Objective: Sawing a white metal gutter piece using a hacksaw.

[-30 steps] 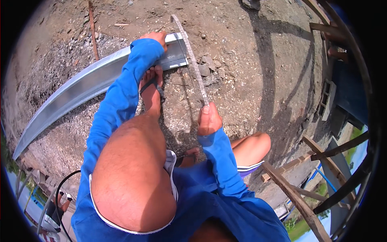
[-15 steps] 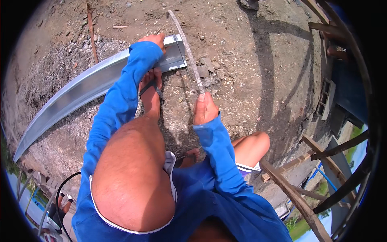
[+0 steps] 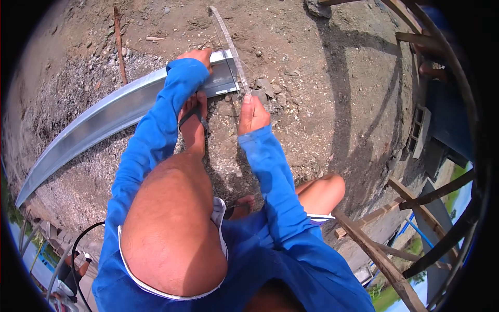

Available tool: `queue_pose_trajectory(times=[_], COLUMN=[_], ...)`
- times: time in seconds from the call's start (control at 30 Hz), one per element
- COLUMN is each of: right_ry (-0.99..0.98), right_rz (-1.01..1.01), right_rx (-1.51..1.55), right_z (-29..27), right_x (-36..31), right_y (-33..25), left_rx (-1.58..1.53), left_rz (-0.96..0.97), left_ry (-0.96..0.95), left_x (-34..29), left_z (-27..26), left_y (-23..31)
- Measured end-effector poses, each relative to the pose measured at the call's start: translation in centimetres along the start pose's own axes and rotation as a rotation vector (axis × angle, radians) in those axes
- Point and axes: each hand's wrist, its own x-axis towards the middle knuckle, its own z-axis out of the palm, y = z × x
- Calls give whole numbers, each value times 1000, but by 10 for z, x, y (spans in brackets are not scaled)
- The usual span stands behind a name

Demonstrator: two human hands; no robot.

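The hacksaw (image 3: pixel 230 42) is held by its near end in the right hand (image 3: pixel 253 115), whose fingers are closed around it. Its thin blade is laid across the metal channel (image 3: pixel 112 115), close to the channel's right end. The channel's far edge is gripped by the curled left hand (image 3: pixel 199 56), just left of the blade. The channel is set on gravelly ground (image 3: pixel 306 130), beside a sandalled foot (image 3: pixel 193 127).

Bare, gravelly ground (image 3: pixel 296 67) is lying in sunlight, suggesting an outdoor building site: a long metal channel (image 3: pixel 106 117) is resting on it, while a hollow concrete block (image 3: pixel 423 132) and rough timbers (image 3: pixel 377 262) are lining its right edge.
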Motion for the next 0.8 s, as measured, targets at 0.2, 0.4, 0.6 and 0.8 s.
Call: queue_pose_trajectory(times=[0.2,0.4,0.6,0.8], right_ry=[-16,-33,49,-67], right_rz=[24,40,-77,61], right_rx=[93,26,-40,21], right_z=[-14,-37,4,-64], right_x=[-51,-70,1,-112], right_y=[19,-4,-8,1], left_rx=[-25,19,-10,7], left_rz=[-12,4,9,-18], left_ry=[-6,-19,-49,-34], left_x=[-2,1,-2,-4], left_z=[0,-2,4,-4], left_y=[-10,-9,-3,-4])
